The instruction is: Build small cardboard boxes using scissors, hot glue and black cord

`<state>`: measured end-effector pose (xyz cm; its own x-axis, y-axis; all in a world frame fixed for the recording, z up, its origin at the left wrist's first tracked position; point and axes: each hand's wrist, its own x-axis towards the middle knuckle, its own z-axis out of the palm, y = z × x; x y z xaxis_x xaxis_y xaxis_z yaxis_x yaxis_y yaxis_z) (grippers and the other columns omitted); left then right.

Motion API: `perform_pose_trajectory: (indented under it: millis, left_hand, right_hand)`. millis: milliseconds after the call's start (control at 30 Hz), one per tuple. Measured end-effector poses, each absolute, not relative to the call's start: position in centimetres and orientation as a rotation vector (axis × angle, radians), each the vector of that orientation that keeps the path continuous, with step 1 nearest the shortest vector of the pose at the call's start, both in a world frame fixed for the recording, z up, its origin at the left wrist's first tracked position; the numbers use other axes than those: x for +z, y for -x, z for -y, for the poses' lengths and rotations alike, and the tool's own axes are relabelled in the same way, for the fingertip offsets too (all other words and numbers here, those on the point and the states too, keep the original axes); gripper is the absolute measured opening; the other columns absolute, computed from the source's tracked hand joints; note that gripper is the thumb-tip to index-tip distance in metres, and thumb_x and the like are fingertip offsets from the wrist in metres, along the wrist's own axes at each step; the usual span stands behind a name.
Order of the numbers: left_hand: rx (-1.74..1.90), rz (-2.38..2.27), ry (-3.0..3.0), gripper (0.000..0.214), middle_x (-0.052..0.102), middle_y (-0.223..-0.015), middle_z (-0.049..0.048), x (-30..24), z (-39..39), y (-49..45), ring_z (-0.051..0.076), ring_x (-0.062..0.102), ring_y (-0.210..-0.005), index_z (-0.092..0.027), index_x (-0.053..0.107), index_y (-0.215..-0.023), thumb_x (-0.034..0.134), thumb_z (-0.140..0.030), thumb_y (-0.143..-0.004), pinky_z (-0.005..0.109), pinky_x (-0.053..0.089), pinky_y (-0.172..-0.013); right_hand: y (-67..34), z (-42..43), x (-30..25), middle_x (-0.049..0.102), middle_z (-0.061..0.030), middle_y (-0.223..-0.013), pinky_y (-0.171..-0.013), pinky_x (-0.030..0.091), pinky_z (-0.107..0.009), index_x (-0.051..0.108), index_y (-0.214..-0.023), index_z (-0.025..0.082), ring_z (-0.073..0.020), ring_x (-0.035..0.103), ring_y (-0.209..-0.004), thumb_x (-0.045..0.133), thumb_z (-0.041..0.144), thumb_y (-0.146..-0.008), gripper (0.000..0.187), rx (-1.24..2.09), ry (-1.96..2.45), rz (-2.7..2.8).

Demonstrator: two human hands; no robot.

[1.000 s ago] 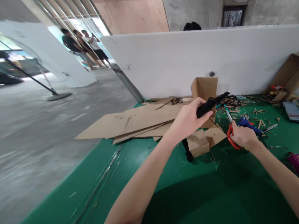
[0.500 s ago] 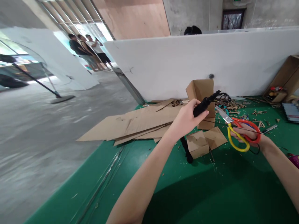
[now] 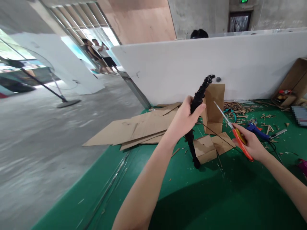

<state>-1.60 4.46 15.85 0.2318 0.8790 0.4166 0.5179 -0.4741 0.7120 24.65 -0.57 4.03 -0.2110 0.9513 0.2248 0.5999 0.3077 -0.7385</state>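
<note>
My left hand is closed around a long, rough black rod that tilts up to the right. Below the hand, a black length with a rounded end reaches down by a small cardboard box; whether it is the same piece, I cannot tell. In my right hand are scissors with red and yellow handles, blades together and pointing up-left. A thin dark cord stretches from near my left hand toward my right.
Flat cardboard sheets lie at the left of the green table. A tall open carton stands behind the small box. Brown scraps, a blue glue gun and a cardboard box are at right. A white partition closes the back.
The black rod has swung more upright, its rough top now showing. The scissors have turned edge-on and their blades have closed. My right hand has shifted slightly left, uncovering the glue gun.
</note>
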Motion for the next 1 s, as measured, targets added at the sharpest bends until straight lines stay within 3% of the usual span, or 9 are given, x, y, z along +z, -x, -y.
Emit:
perform_pose_trajectory:
  millis: [67, 200, 367, 467, 567, 633, 733, 867, 1000]
  left_hand:
    - [1.129, -1.315, -2.182, 0.027, 0.047, -0.071, -0.0018, 16.3, -4.6, 2.3, 0.015, 0.050, -0.063, -0.022, 0.044, -0.087, 0.046, -0.047, -0.097, 0.029, 0.040, -0.060]
    - [1.096, -1.360, -2.455, 0.035, 0.048, -0.076, 0.0017, 16.8, -5.1, 3.3, 0.018, 0.050, -0.073, -0.021, 0.044, -0.075, 0.046, -0.048, -0.097, 0.032, 0.039, -0.066]
    - [1.048, -1.349, -2.384, 0.028, 0.051, -0.074, -0.0013, 16.4, -5.8, 4.2, 0.016, 0.047, -0.066, -0.022, 0.047, -0.092, 0.049, -0.049, -0.094, 0.029, 0.035, -0.061]
    - [0.993, -1.351, -2.397, 0.026, 0.047, -0.070, -0.0026, 16.3, -6.1, 4.9, 0.015, 0.044, -0.063, -0.023, 0.042, -0.084, 0.048, -0.046, -0.094, 0.028, 0.033, -0.059]
    - [0.972, -1.284, -2.384, 0.032, 0.039, -0.065, -0.0041, 16.3, -6.3, 5.4, 0.013, 0.040, -0.059, -0.023, 0.036, -0.074, 0.044, -0.045, -0.095, 0.026, 0.033, -0.056]
    - [0.960, -1.227, -2.284, 0.035, 0.034, -0.063, -0.0053, 16.1, -6.5, 5.5, 0.011, 0.037, -0.054, -0.023, 0.036, -0.073, 0.044, -0.049, -0.095, 0.024, 0.035, -0.051]
    - [0.943, -1.152, -2.117, 0.040, 0.030, -0.062, -0.0065, 15.6, -6.8, 5.5, 0.009, 0.034, -0.049, -0.022, 0.040, -0.075, 0.045, -0.058, -0.093, 0.021, 0.037, -0.044]
    - [0.948, -1.112, -2.081, 0.046, 0.033, -0.060, -0.0064, 15.0, -7.3, 5.5, 0.008, 0.035, -0.046, -0.020, 0.046, -0.077, 0.045, -0.064, -0.091, 0.018, 0.036, -0.040]
    - [0.914, -1.095, -2.105, 0.045, 0.032, -0.058, -0.0068, 14.8, -7.5, 5.3, 0.007, 0.036, -0.044, -0.017, 0.054, -0.081, 0.046, -0.060, -0.092, 0.018, 0.036, -0.040]
  right_hand:
    - [-24.9, 0.7, 4.0, 0.056, -0.0152, -0.138, -0.108, 0.042, -0.045, 0.037, -0.149, 0.020, -0.0329, 0.054, -0.127, 0.057, 0.044, -0.090, 0.067, 0.554, 1.388, 1.996]
    - [-25.3, 1.0, 3.9, 0.051, -0.0151, -0.148, -0.113, 0.037, -0.043, 0.038, -0.148, 0.017, -0.0302, 0.049, -0.135, 0.054, 0.045, -0.092, 0.064, 0.553, 1.270, 2.089]
    - [-24.5, 1.6, 4.3, 0.052, -0.0148, -0.147, -0.110, 0.041, -0.042, 0.042, -0.147, 0.019, -0.0305, 0.052, -0.133, 0.054, 0.048, -0.092, 0.064, 0.710, 1.205, 2.140]
    - [-23.7, 2.3, 4.8, 0.055, -0.0140, -0.144, -0.107, 0.043, -0.041, 0.045, -0.146, 0.021, -0.0308, 0.055, -0.128, 0.055, 0.046, -0.092, 0.061, 0.767, 1.127, 2.173]
    - [-22.9, 2.9, 5.1, 0.062, -0.0119, -0.132, -0.100, 0.047, -0.039, 0.045, -0.146, 0.024, -0.0272, 0.062, -0.113, 0.059, 0.045, -0.091, 0.061, 0.877, 1.006, 2.223]
    - [-22.4, 3.2, 5.1, 0.066, -0.0081, -0.110, -0.087, 0.051, -0.035, 0.045, -0.146, 0.026, -0.0216, 0.063, -0.092, 0.060, 0.044, -0.092, 0.059, 0.975, 0.945, 2.209]
    - [-21.8, 3.4, 4.9, 0.054, 0.0000, -0.081, -0.058, 0.046, -0.025, 0.048, -0.143, 0.026, -0.0115, 0.047, -0.060, 0.056, 0.047, -0.094, 0.054, 1.182, 0.829, 2.073]
    - [-21.6, 3.7, 4.6, 0.042, 0.0032, -0.076, -0.042, 0.030, -0.020, 0.048, -0.143, 0.024, -0.0056, 0.033, -0.049, 0.057, 0.051, -0.093, 0.056, 1.496, 0.649, 1.873]
    - [-22.0, 3.9, 4.0, 0.043, 0.0046, -0.072, -0.040, 0.028, -0.019, 0.043, -0.147, 0.025, -0.0043, 0.033, -0.045, 0.054, 0.050, -0.096, 0.057, 1.654, 0.573, 1.752]
